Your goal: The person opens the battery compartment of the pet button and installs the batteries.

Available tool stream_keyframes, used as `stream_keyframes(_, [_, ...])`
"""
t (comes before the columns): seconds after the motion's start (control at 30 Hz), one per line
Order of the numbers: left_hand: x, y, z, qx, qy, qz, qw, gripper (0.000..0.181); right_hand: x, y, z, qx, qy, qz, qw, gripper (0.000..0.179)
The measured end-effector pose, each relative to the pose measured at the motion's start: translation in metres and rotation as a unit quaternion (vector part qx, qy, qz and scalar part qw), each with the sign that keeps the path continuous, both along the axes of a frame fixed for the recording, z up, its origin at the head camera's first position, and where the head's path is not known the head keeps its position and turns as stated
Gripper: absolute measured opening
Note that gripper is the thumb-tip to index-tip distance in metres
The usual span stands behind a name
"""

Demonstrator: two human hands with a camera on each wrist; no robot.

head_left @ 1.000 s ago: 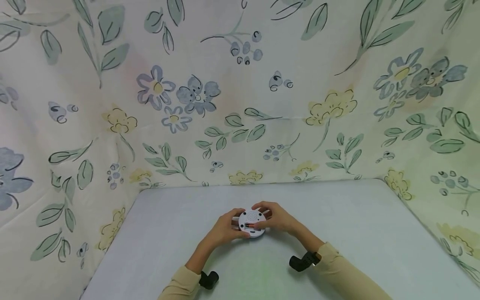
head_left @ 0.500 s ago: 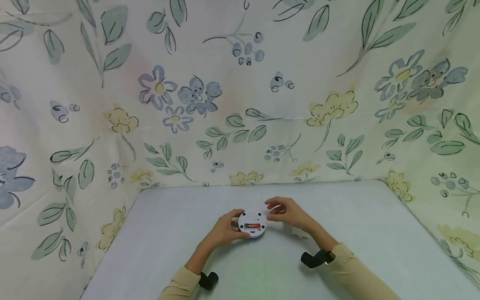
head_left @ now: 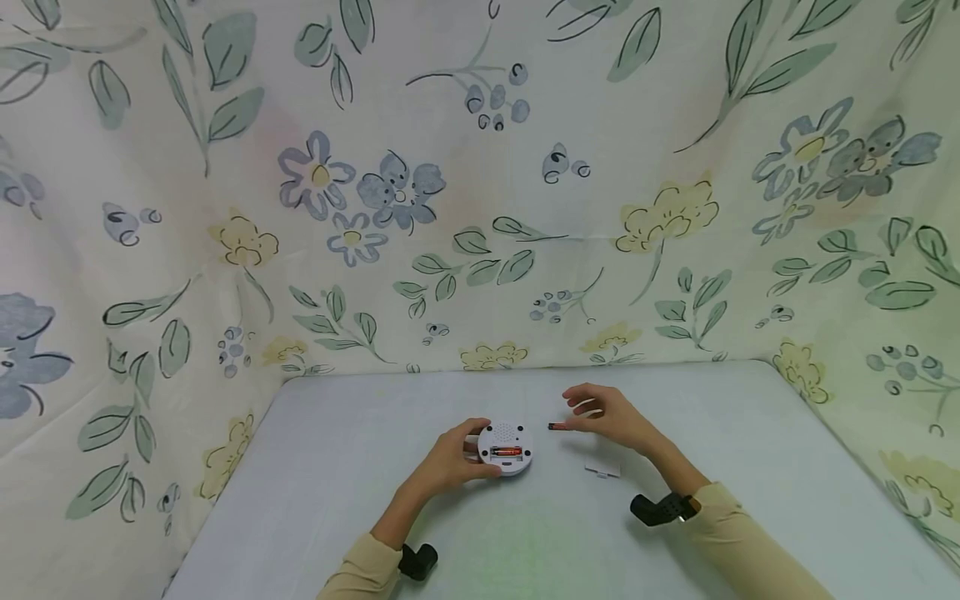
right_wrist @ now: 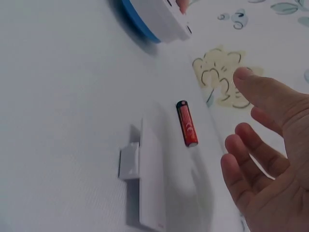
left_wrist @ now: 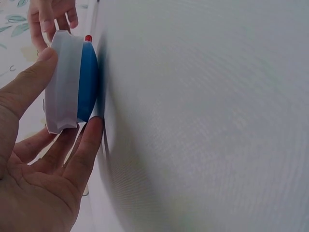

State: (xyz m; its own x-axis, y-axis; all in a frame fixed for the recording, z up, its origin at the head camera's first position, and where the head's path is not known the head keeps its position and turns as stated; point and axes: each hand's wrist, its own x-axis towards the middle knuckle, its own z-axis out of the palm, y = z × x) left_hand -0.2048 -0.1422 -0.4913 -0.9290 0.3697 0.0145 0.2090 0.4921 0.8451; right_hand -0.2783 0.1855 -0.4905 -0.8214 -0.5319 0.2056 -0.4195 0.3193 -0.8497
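Note:
My left hand (head_left: 456, 454) grips a round white device (head_left: 504, 432) by its left side, thumb on one edge and fingers at the other. Its underside faces up, with several dark feet, a speaker grille and a battery slot holding a red battery (head_left: 506, 452). In the left wrist view, the device's blue side (left_wrist: 87, 82) faces the table. A second, loose red battery (right_wrist: 187, 123) lies on the table. My right hand (head_left: 611, 415) hovers beside it with fingers loosely spread, holding nothing; the right wrist view shows a gap between them.
A white battery cover (head_left: 602, 468) with a small tab lies right of the device, nearer to me than the loose battery. White cloth covers the table (head_left: 360, 442). A floral curtain (head_left: 480, 208) hangs behind its far edge.
My right hand has drawn away from the battery slot, to the right and slightly back. A loose battery now shows on the table, and the cover is uncovered. The left hand stays put.

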Motion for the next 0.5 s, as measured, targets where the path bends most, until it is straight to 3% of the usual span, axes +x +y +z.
stream_keyframes(0.23, [0.002,-0.001,0.002,-0.005,0.001,0.002,1.0000,0.076,0.004,0.008,-0.001,-0.009,-0.017,0.000,0.9998,0.048])
stream_keyframes(0.5, [0.002,0.000,0.002,-0.010,0.008,0.001,0.9999,0.076,0.001,0.007,-0.013,0.034,0.010,-0.034,0.9988,0.058])
